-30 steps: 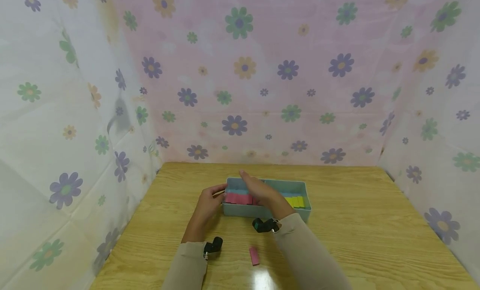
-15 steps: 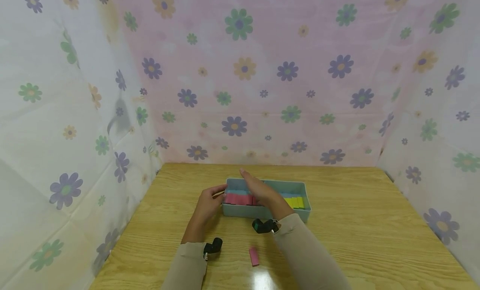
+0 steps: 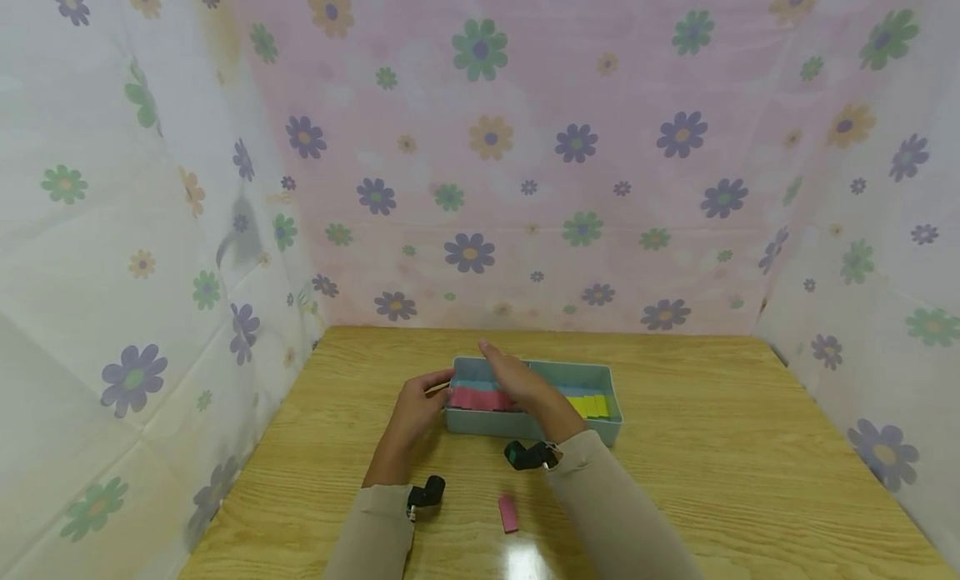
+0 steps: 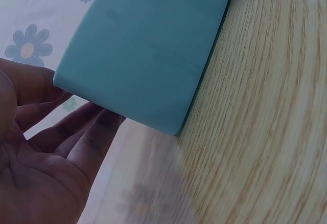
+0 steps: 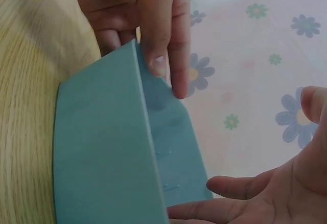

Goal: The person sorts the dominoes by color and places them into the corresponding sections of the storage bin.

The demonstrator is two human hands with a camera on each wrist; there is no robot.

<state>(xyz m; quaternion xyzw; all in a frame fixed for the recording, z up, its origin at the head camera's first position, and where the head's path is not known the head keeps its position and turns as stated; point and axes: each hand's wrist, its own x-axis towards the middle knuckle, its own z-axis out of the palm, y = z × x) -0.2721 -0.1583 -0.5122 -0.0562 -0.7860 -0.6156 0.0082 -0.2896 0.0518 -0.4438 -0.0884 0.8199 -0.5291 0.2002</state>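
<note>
A blue-green divided box (image 3: 491, 422) stands on the table, with a row of flat pink blocks (image 3: 472, 398) in its left compartment and yellow blocks (image 3: 592, 406) in the right one. My left hand (image 3: 415, 409) grips the box's left end wall, its thumb inside the rim and the fingers outside, as the right wrist view shows. Over the box's middle is my right hand (image 3: 525, 384), with straight fingers reaching down into the left compartment beside the pink blocks. Its lower fingertips are hidden behind the front wall (image 5: 107, 147) in the right wrist view.
A single pink block (image 3: 508, 513) lies on the wooden table (image 3: 712, 472) between the forearms, nearer than the box. Flowered cloth (image 3: 525, 163) encloses the back and both sides. Each wrist carries a small black camera, the left one (image 3: 427, 490) close to the tabletop.
Both hands and the box keep almost the same place. Beside the right hand, the right end of the pink row looks slightly shifted, with the dark gap there less visible now.
</note>
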